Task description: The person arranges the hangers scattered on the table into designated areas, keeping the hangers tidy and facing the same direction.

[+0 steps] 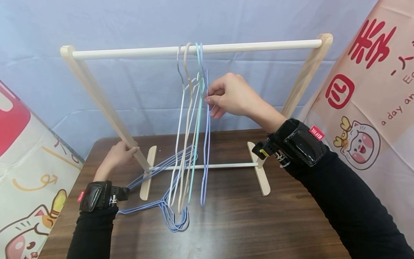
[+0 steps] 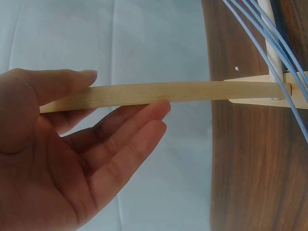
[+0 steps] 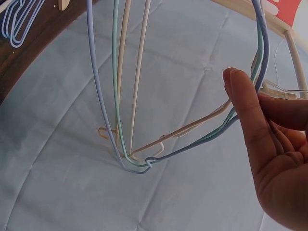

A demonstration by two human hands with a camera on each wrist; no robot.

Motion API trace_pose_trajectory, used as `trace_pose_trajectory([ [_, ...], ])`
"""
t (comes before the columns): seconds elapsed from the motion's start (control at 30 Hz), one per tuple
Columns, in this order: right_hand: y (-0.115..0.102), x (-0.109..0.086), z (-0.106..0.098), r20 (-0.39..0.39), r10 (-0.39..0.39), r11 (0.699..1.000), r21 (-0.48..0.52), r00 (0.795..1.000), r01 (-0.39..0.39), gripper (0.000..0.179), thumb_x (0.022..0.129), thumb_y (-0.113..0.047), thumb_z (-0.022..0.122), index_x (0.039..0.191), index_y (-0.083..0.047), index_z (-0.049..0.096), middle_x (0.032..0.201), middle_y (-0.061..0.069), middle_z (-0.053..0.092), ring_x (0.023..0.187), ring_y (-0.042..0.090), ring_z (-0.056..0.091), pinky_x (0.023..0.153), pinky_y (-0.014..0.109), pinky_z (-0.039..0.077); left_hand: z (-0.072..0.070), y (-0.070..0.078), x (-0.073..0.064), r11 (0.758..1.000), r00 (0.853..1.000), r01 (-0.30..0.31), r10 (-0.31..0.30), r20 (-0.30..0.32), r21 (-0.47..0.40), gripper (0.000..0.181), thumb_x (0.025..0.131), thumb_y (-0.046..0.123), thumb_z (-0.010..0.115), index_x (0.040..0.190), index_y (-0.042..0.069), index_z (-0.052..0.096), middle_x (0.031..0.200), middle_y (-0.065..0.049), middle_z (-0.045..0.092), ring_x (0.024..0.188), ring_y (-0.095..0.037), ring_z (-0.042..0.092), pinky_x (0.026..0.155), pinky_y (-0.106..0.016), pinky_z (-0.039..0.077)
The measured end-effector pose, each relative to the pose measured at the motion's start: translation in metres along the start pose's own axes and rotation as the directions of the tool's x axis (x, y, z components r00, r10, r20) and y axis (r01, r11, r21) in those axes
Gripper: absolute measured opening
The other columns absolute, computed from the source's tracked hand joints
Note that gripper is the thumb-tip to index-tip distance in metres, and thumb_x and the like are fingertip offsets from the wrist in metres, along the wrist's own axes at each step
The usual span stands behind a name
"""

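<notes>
In the head view, my right hand [image 1: 234, 95] pinches the blue wire hanger [image 1: 207, 144] near its neck, just under the top bar [image 1: 258, 47]. That hanger's hook sits over the bar. To its left hang a mint-green hanger [image 1: 193, 158], a beige hanger [image 1: 188, 126] and a white hanger [image 1: 179, 133], all close together. My left hand [image 1: 118, 157] grips the left wooden upright [image 1: 100, 95] of the clothes rack. The left wrist view shows the thumb on one side of that upright [image 2: 183, 91] and the fingers around the other.
Several loose blue hangers [image 1: 160, 202] are bunched by the rack's left foot [image 1: 147, 187], overlapping the lower rail [image 1: 233, 165]. The right foot [image 1: 262, 180] stands on the brown table [image 1: 258, 223]. Pale cloth [image 1: 145, 21] hangs behind; printed cloths flank both sides.
</notes>
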State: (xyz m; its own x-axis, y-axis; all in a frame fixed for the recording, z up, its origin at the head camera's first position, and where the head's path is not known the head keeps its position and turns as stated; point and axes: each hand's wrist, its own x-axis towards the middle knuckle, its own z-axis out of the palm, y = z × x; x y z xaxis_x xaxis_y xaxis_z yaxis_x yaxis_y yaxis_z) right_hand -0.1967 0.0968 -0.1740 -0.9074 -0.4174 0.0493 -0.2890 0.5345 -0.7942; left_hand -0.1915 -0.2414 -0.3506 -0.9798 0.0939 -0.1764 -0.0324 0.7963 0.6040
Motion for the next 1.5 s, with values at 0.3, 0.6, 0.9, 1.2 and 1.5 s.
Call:
trace_pose_trajectory([
  [0.3, 0.002, -0.001, 0.001, -0.004, -0.003, 1.0, 0.02, 1.0, 0.003, 0.011, 0.088, -0.002, 0.058, 0.087, 0.007, 0.063, 0.074, 0.018, 0.064, 0.062, 0.025, 0.066, 0.057, 0.031, 0.053, 0.0, -0.001, 0.001, 1.0, 1.0, -0.005, 0.005, 0.001, 0.015, 0.042, 0.096, 0.023, 0.042, 0.118, -0.012, 0.049, 0.101, -0.03, 0.06, 0.084, -0.033, 0.062, 0.057, -0.031, 0.041],
  [0.6, 0.004, -0.003, 0.001, -0.01, -0.008, 0.999, 0.039, 1.0, 0.009, 0.012, 0.089, -0.002, 0.057, 0.09, 0.008, 0.063, 0.074, 0.021, 0.063, 0.06, 0.025, 0.065, 0.056, 0.031, 0.053, 0.001, -0.001, 0.001, 1.0, 1.0, -0.012, 0.012, -0.003, 0.006, 0.044, 0.096, 0.024, 0.042, 0.123, -0.01, 0.047, 0.105, -0.03, 0.059, 0.089, -0.036, 0.061, 0.065, -0.036, 0.045],
  [0.9, 0.01, -0.005, 0.001, -0.016, -0.011, 0.999, 0.035, 1.0, 0.011, 0.013, 0.089, -0.001, 0.055, 0.091, 0.009, 0.063, 0.073, 0.019, 0.063, 0.059, 0.024, 0.065, 0.056, 0.031, 0.053, 0.001, -0.001, 0.001, 1.0, 1.0, -0.014, 0.014, -0.017, -0.003, 0.043, 0.096, 0.022, 0.043, 0.124, -0.01, 0.046, 0.108, -0.031, 0.057, 0.088, -0.035, 0.063, 0.073, -0.043, 0.046],
  [1.2, 0.021, -0.008, 0.002, -0.014, -0.013, 0.997, -0.071, 1.0, 0.012, 0.012, 0.089, -0.005, 0.057, 0.091, 0.005, 0.065, 0.073, 0.014, 0.065, 0.058, 0.022, 0.065, 0.055, 0.03, 0.052, 0.001, -0.002, 0.001, 1.0, 1.0, -0.017, 0.017, -0.015, -0.005, 0.044, 0.096, 0.023, 0.042, 0.125, -0.01, 0.045, 0.11, -0.032, 0.056, 0.089, -0.036, 0.062, 0.074, -0.045, 0.045],
  [1.5, 0.04, -0.013, 0.01, -0.013, 0.001, 0.992, -0.126, 1.0, -0.003, 0.013, 0.088, -0.01, 0.059, 0.09, 0.001, 0.066, 0.07, 0.009, 0.065, 0.058, 0.021, 0.064, 0.053, 0.029, 0.051, 0.002, -0.002, 0.002, 1.0, 1.0, -0.009, 0.009, -0.018, 0.014, 0.043, 0.096, 0.024, 0.043, 0.122, -0.01, 0.049, 0.105, -0.029, 0.059, 0.088, -0.035, 0.061, 0.063, -0.034, 0.042],
])
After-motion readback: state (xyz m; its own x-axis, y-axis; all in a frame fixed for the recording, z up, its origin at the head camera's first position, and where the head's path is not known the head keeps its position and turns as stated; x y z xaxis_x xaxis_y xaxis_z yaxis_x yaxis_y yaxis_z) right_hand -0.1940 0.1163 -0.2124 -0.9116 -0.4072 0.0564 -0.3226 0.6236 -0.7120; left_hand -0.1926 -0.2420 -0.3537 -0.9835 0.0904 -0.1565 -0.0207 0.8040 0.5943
